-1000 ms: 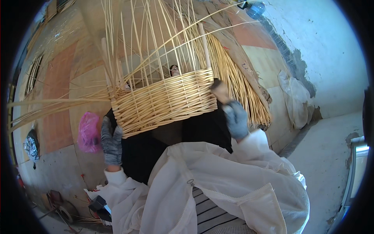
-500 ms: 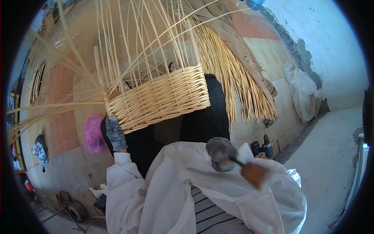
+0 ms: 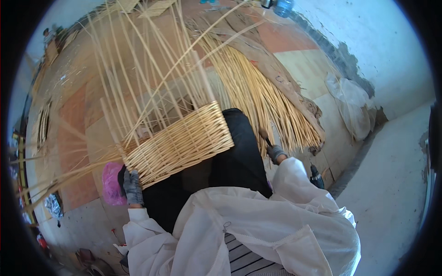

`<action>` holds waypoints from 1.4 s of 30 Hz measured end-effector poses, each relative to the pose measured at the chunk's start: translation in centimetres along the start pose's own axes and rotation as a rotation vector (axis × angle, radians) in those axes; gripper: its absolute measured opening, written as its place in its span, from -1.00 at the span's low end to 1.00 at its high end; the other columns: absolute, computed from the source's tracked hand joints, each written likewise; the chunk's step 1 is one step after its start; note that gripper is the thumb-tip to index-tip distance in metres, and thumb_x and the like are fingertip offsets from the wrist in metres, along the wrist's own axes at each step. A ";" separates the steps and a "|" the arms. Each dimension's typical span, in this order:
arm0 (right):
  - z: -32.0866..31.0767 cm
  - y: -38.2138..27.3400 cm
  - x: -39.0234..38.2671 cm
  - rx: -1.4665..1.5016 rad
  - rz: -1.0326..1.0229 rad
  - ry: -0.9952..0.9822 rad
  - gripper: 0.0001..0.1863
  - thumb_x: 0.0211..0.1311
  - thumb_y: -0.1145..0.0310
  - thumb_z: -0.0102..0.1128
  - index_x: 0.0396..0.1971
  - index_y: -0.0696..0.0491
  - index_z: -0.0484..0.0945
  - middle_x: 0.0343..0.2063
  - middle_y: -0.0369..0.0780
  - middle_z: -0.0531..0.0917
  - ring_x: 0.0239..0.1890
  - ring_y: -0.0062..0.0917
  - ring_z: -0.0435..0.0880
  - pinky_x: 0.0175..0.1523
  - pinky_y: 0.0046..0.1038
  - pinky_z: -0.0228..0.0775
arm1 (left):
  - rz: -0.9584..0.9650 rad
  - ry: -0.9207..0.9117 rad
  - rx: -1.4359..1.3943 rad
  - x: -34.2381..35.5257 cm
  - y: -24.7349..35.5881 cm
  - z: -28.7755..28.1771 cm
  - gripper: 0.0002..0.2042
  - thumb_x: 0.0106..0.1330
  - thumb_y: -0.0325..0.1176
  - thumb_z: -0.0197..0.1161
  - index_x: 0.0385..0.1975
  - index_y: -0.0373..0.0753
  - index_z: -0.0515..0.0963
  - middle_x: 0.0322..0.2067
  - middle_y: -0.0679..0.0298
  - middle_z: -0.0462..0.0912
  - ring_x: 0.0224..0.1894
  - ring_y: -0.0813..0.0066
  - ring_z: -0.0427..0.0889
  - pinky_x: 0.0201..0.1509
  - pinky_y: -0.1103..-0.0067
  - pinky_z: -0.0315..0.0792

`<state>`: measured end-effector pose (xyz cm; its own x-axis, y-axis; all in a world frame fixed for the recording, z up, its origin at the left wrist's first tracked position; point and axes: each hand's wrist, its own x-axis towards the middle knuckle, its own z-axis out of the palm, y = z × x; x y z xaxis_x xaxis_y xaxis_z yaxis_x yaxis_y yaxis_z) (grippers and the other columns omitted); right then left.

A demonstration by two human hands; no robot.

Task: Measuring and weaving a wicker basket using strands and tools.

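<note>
Centrally, tilted across black-trousered knees (image 3: pixel 244 147), a part-woven wicker basket (image 3: pixel 182 143); touching its near left corner, the left hand (image 3: pixel 133 187), grip impossible to tell; to the right, the right hand (image 3: pixel 276 153), closed on a brown-headed tool (image 3: pixel 263 133) by a rod bundle (image 3: pixel 276 106); possible slide from loose steadying, or snagging among long stakes (image 3: pixel 203 76).

The gloved left hand (image 3: pixel 133 187) is streaked grey; beside it the basket (image 3: pixel 184 143) is straw-gold in a woven pattern, and the plastic bag (image 3: pixel 111 184) left of that hand pink; the gloved right hand (image 3: pixel 276 153) is grey too, its tool (image 3: pixel 263 133) brown and black; beyond it the rods (image 3: pixel 258 87) are golden tan; behind both hands the jacket (image 3: pixel 271 221) is white, the shirt (image 3: pixel 251 258) grey with black stripes.
</note>
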<state>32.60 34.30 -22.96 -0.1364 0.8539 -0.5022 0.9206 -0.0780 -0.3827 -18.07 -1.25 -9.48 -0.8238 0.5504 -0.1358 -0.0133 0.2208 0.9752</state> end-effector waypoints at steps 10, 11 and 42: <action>-2.0 -34.0 -6.7 0.624 -0.685 -0.051 -0.53 0.05 0.16 0.21 -0.12 0.18 0.41 -0.29 -0.18 0.55 -0.27 -0.50 0.48 -0.15 -0.48 0.33 | 0.084 -0.079 -0.259 1.7 1.3 -3.0 -0.56 0.06 -0.40 0.29 -0.06 -0.30 0.33 -0.25 0.24 0.53 -0.24 0.50 0.47 -0.11 0.60 0.37; -0.7 -34.2 -6.2 0.525 -0.557 0.024 -0.50 0.01 0.13 0.24 -0.13 0.17 0.41 -0.31 -0.19 0.54 -0.30 -0.50 0.48 -0.17 -0.48 0.33 | 0.129 -0.081 -0.127 1.0 2.1 -2.5 -0.57 0.06 -0.40 0.29 -0.06 -0.30 0.33 -0.24 0.24 0.52 -0.23 0.50 0.46 -0.11 0.60 0.37; 9.2 -66.1 -16.6 -0.817 -1.122 0.056 -0.49 0.00 0.19 0.18 -0.10 0.23 0.42 -0.18 0.05 0.50 0.03 -0.11 0.38 0.14 -0.31 0.17 | 0.183 0.075 -0.346 5.0 -1.7 -2.5 -0.50 -0.16 -0.27 0.46 -0.27 -0.42 0.43 -0.35 0.10 0.55 -0.30 0.34 0.51 -0.26 0.51 0.40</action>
<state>-29.32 20.55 3.50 -0.9405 0.2799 -0.1928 0.2833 0.9590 0.0099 -23.58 -0.87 -11.37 -0.8690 0.4927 0.0461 -0.0424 -0.1669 0.9851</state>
